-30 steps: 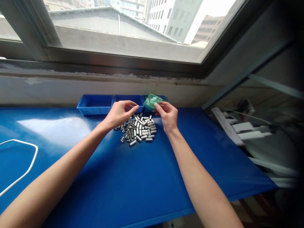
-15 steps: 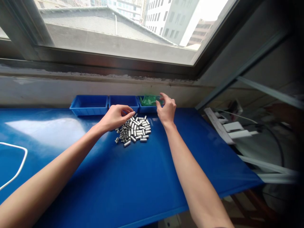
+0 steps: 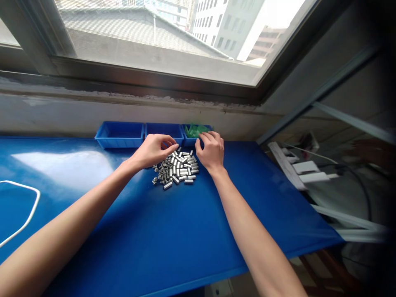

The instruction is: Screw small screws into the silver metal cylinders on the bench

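Observation:
My left hand (image 3: 156,149) is over the upper left of a heap of small metal parts, its thumb and fingertips pressed together; whatever they pinch is too small to name. Silver hex standoffs (image 3: 185,167) make up the heap's right side, and dark short screws (image 3: 163,170) its left side. My right hand (image 3: 211,152) is just in front of the right-hand blue bin (image 3: 188,142), fingers curved and thumb apart, with nothing visible in its grasp. Behind its fingers, green plastic bags (image 3: 194,130) lie in that bin.
Two more blue bins, the left one (image 3: 120,142) and the middle one (image 3: 163,128), stand along the wall under the window. A white cable (image 3: 32,210) curves over the blue table (image 3: 161,247) at left. Metal frame bars (image 3: 340,216) stand beyond the table's right edge.
My right hand has drawn back from over the green bags, slightly left and toward me, its fingers lower. My left hand keeps its pinch near the heap. The view has shifted slightly.

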`<state>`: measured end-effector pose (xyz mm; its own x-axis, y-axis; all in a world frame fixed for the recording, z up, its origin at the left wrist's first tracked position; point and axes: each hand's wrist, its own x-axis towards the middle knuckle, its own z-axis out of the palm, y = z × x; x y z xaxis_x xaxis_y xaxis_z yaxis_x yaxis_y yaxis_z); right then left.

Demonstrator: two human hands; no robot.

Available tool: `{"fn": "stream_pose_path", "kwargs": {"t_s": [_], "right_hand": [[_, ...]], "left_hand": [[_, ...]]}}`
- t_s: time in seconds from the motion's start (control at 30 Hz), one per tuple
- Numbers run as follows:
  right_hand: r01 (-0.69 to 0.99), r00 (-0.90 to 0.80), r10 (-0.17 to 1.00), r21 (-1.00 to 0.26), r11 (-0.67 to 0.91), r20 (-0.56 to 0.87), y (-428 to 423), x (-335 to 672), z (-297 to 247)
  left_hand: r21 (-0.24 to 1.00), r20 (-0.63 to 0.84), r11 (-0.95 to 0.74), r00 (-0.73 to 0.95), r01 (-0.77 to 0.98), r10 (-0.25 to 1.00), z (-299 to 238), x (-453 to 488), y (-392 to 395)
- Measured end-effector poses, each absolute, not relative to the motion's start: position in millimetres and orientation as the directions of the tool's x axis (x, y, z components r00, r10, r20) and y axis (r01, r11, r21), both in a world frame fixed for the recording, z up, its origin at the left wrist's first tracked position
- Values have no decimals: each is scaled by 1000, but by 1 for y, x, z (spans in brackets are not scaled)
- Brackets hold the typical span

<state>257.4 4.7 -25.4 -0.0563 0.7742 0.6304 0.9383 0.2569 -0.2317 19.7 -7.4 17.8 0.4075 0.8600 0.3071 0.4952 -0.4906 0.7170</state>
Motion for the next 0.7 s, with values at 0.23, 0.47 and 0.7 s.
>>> {"fn": "stream_pose_path", "kwargs": {"t_s": [0.23,0.47,0.7], "right_hand": [[952,5,768,-238,192,640,0,255,-20],[812,-54,805,-443,380,591,-12,226,-11],[795,-18,921,-553,249,388,-29,210,-40]], "left_hand": [[691,303,-507,430,516,850,19,18,-5],[658,339,-507,383,557,859,20,-3,0],[555,418,-614,450,561,789,-24,-35,-20]]}}
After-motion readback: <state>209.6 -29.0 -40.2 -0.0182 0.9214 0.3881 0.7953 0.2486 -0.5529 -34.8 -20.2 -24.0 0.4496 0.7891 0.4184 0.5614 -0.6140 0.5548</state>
